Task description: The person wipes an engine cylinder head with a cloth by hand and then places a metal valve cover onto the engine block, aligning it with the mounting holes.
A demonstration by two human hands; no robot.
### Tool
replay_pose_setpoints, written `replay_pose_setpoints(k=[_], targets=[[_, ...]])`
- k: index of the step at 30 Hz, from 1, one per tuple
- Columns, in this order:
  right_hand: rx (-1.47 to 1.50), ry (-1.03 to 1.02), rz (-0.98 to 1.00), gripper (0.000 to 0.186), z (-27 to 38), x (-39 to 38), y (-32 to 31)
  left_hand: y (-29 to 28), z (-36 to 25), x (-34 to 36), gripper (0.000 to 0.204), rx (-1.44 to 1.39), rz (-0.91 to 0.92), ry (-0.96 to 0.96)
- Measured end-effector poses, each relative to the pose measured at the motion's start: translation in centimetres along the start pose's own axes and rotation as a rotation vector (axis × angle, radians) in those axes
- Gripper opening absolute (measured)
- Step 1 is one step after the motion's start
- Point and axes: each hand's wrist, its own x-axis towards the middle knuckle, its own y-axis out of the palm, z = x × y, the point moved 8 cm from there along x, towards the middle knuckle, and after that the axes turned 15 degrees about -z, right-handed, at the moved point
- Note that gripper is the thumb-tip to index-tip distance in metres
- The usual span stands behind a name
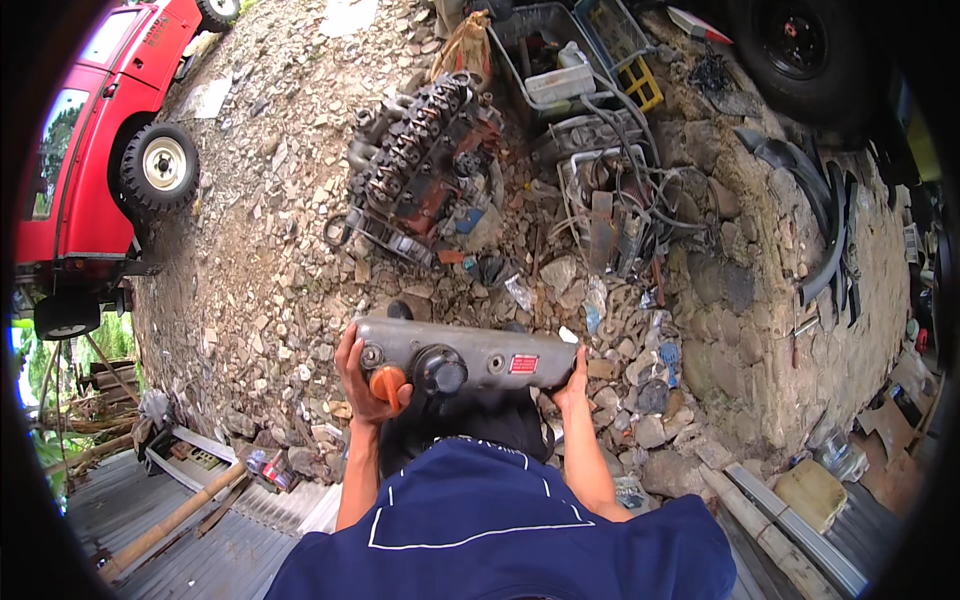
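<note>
I hold a long grey metal engine valve cover (470, 345) crosswise in front of my body. At its left end, my left hand (362, 385) is closed round the edge, fingers beside an orange cap (388, 383). My right hand (574, 378) grips the other end, thumb along the edge. A black round cap (440, 371) and a small red label (524, 364) show on the cover. Beyond it, an engine (425, 170) rests on the stony ground, its row of valve springs and rockers (418, 140) exposed.
A red vehicle (90, 130) stands at the far left. Crates (560, 85) of parts, hoses and a metal frame (605, 200) lie right of the engine. A low stone wall edge (760, 330) runs along the right, with black curved trim (825, 250) on it. A bamboo pole (170, 520) lies lower left.
</note>
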Motion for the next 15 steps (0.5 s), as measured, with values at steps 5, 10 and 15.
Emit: replay_pose_setpoints(k=[5,10,15], targets=[[0.114,-0.084,0.058,0.075,4.2,-0.8,-0.9,2.6,-1.8,-0.8,0.117,-0.043,0.178,-0.012],[0.141,-0.24,0.063,0.075,9.6,-2.9,-1.4,4.3,-2.6,-0.6,0.143,-0.244,0.436,-0.014],[0.184,-0.294,-0.059,0.076,12.9,-4.3,-4.9,8.1,-1.8,-0.2,0.115,-0.483,0.39,-0.217]])
